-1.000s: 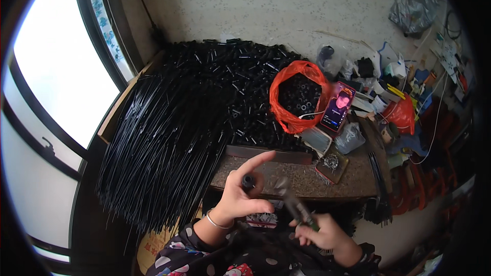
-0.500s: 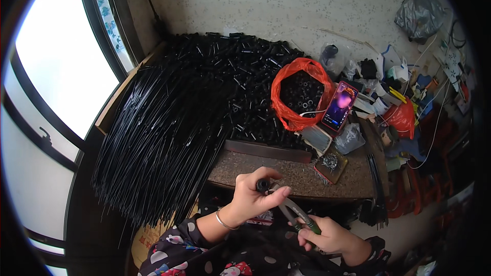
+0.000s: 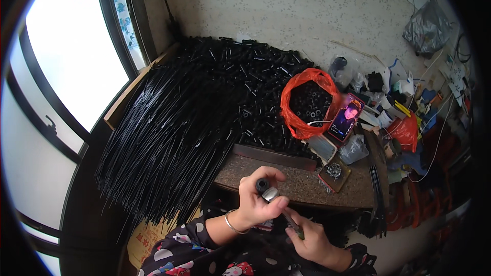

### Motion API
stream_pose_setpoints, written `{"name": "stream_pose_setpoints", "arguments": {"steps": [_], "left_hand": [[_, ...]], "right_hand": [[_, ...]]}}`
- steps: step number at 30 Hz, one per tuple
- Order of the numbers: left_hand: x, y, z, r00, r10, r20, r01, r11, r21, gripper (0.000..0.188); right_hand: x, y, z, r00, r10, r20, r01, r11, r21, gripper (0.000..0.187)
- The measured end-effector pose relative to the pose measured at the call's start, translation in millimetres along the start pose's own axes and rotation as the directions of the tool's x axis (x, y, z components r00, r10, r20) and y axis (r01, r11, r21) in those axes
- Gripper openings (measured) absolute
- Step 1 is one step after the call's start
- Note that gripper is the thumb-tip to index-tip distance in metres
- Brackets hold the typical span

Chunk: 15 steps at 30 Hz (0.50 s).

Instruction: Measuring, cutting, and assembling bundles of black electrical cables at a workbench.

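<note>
My left hand [image 3: 249,203], with a bangle at its wrist, is closed around a short black tubular part [image 3: 262,184]. The round, hollow end of that part points up between thumb and fingers. Against it sits the shiny metal head of a pair of pliers [image 3: 270,194]. My right hand [image 3: 311,240] grips the pliers' handles, whose green ends are mostly covered by the fingers. Whether the jaws bite on the black part cannot be made out. Both hands are in front of the brown speckled tabletop [image 3: 286,179].
A big heap of black tubular parts [image 3: 220,66] with long thin black rods [image 3: 153,158] covers the table's left. Farther right are a red plastic bag [image 3: 284,117] of small rings, a phone [image 3: 347,117] and a small tray [image 3: 327,183] of metal bits. A dark bar [image 3: 273,156] edges the heap.
The pliers' spread handles have been squeezed together, and their metal head now shows beside the black part. My right hand has shifted slightly left. The whole view has tilted a little.
</note>
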<state>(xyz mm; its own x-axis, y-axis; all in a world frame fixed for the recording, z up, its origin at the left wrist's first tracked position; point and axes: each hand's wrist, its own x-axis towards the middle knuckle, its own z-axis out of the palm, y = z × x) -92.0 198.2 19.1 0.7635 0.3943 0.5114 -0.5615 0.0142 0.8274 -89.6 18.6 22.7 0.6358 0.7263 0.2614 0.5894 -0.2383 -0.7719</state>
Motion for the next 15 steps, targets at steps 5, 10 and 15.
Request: {"name": "stream_pose_setpoints", "arguments": {"steps": [5,10,15], "left_hand": [[-4.6,16.9,1.7,0.988,-0.155,-0.011,0.154,0.986,-0.057,0.046],[-1.6,11.4,-7.6,0.992,-0.067,0.109,0.069,0.997,-0.023,0.041],[-4.5,9.2,-5.7,0.993,-0.066,0.094,0.063,0.998,0.026,0.039]], "right_hand": [[-12.7,4.2,11.4,0.956,0.202,0.210,-0.264,0.907,0.329,0.036],[-3.8,8.5,9.8,0.994,-0.054,-0.093,0.056,0.998,0.015,0.036],[-9.9,4.7,14.5,0.994,0.018,-0.111,-0.020,1.000,-0.018,0.039]]}}
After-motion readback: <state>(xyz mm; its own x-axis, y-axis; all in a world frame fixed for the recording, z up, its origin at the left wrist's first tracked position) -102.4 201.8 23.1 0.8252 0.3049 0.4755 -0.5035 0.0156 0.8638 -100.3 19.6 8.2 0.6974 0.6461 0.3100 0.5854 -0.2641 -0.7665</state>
